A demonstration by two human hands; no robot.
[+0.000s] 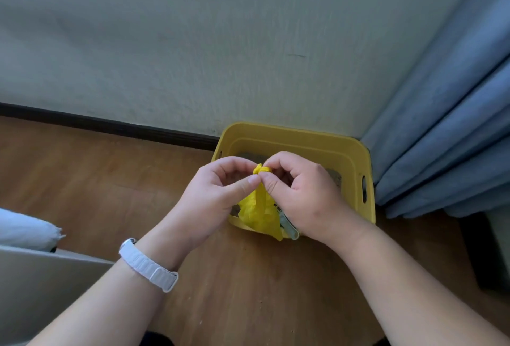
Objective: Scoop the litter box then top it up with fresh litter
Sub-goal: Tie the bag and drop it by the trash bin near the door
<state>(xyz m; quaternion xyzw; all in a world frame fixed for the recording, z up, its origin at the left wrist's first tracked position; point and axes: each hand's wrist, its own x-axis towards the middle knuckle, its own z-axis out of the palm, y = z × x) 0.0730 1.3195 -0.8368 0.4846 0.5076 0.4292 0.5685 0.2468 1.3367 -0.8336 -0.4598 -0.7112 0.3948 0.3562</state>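
Wood floor [105,180] meets grey wall [193,55] beside blue curtain [447,124]; left hand [218,191] and right hand [303,193] pinch yellow bag [256,209].

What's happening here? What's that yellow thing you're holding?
A person is pinching the top of a yellow bag with the left hand and the right hand, probably twisting or tying it closed. The bag hangs over the near edge of a yellow litter box, which sits on the wooden floor beside a blue curtain. A little grey litter shows inside the box.
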